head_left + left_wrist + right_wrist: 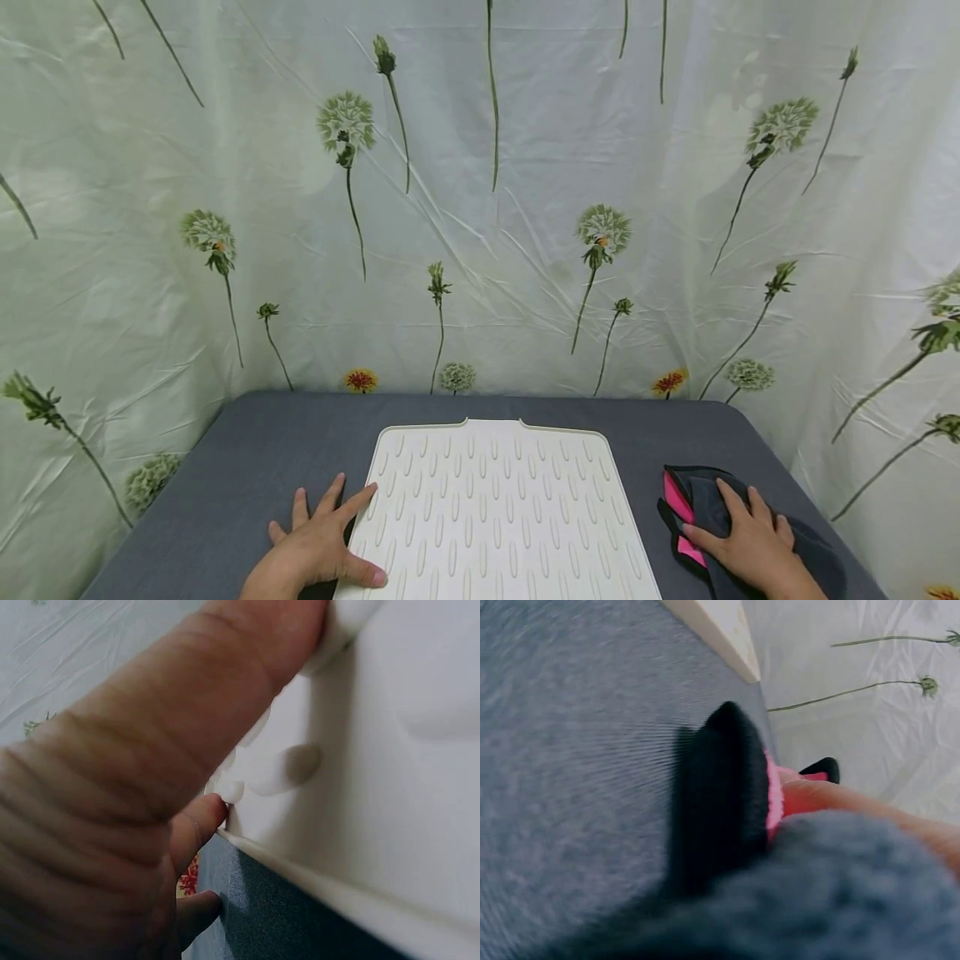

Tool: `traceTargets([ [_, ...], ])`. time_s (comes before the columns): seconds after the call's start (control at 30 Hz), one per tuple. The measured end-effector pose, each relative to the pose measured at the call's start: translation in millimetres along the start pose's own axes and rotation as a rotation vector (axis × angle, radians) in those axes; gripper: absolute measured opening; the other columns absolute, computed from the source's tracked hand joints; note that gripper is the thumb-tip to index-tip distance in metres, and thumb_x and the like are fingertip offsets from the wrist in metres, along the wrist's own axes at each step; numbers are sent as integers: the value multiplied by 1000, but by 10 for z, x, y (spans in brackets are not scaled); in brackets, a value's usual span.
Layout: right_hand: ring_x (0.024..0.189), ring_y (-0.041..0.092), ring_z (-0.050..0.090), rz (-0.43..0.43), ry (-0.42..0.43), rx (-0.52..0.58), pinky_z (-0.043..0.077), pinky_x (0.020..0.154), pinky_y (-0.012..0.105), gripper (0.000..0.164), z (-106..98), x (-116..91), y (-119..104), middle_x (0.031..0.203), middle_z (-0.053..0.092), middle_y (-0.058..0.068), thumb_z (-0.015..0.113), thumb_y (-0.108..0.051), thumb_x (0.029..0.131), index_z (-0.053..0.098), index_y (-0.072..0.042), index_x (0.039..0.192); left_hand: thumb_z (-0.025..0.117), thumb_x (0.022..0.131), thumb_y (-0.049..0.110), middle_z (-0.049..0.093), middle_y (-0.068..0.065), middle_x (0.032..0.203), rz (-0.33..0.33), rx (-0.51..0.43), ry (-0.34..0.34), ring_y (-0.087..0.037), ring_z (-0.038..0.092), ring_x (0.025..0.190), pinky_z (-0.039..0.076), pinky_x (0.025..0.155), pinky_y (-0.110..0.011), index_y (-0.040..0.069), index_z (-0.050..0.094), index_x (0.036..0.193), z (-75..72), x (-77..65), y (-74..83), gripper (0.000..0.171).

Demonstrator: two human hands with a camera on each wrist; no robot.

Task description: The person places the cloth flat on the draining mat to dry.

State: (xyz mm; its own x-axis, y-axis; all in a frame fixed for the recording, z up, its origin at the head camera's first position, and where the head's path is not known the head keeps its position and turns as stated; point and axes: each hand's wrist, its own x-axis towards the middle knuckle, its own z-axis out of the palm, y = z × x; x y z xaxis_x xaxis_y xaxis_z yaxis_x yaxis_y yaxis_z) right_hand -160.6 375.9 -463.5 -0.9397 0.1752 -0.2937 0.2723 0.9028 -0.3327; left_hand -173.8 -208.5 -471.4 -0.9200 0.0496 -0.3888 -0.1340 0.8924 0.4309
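Note:
A white board (491,508) with rows of raised oblong ridges and a thin rim lies in the middle of the table. At its left edge my left hand (318,537) has spread fingers; the thumb rests on the board and the index fingertip touches the rim. The left wrist view shows that thumb (187,697) large over the white surface (405,795). On the right, my right hand (753,537) rests on a bunched dark cloth (705,487) with black edging and pink patches, its thumb over a pink part. Folded fabric (727,802) partly hides this hand in the right wrist view.
The table (300,433) has a dark grey-blue cover and rounded back corners. Behind and beside it hangs a pale curtain (525,250) printed with dandelions and other flowers. A pale corner of the board (720,630) shows near the cloth in the right wrist view.

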Motion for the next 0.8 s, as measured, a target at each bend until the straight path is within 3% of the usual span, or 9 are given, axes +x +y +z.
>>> traceTargets([
  [0.13, 137, 73, 10, 4, -10, -14, 9, 107, 85, 122, 9, 5, -5, 146, 9, 58, 69, -75, 80, 22, 12, 151, 90, 44, 72, 13, -28, 168, 1, -2, 2, -78, -9, 138, -3, 91, -96, 31, 39, 158, -20, -27, 41, 131],
  [0.37, 134, 68, 29, -25, 34, -112, 23, 105, 83, 112, 7, 5, -16, 143, 27, 54, 68, -72, 82, 33, 12, 149, 92, 48, 69, 14, -30, 167, 16, 0, 14, -80, -8, 136, -2, 91, -96, 27, 39, 157, -36, -71, 69, 129],
  [0.63, 127, 66, 42, -60, 91, -169, 36, 101, 76, 78, 25, 12, 11, 136, 40, 51, 76, -32, 88, 42, 11, 143, 92, 49, 69, 13, -30, 167, 7, -5, -2, -80, -9, 136, -3, 91, -96, 26, 39, 158, -46, -64, 75, 129],
  [0.8, 118, 64, 51, -95, 145, -166, 45, 95, 70, 64, 13, -6, 36, 129, 48, 48, 72, -10, 86, 46, 13, 140, 92, 50, 69, 11, -30, 167, 10, -18, -13, -80, -11, 136, -4, 91, -96, 26, 38, 158, -49, -52, 68, 128],
])
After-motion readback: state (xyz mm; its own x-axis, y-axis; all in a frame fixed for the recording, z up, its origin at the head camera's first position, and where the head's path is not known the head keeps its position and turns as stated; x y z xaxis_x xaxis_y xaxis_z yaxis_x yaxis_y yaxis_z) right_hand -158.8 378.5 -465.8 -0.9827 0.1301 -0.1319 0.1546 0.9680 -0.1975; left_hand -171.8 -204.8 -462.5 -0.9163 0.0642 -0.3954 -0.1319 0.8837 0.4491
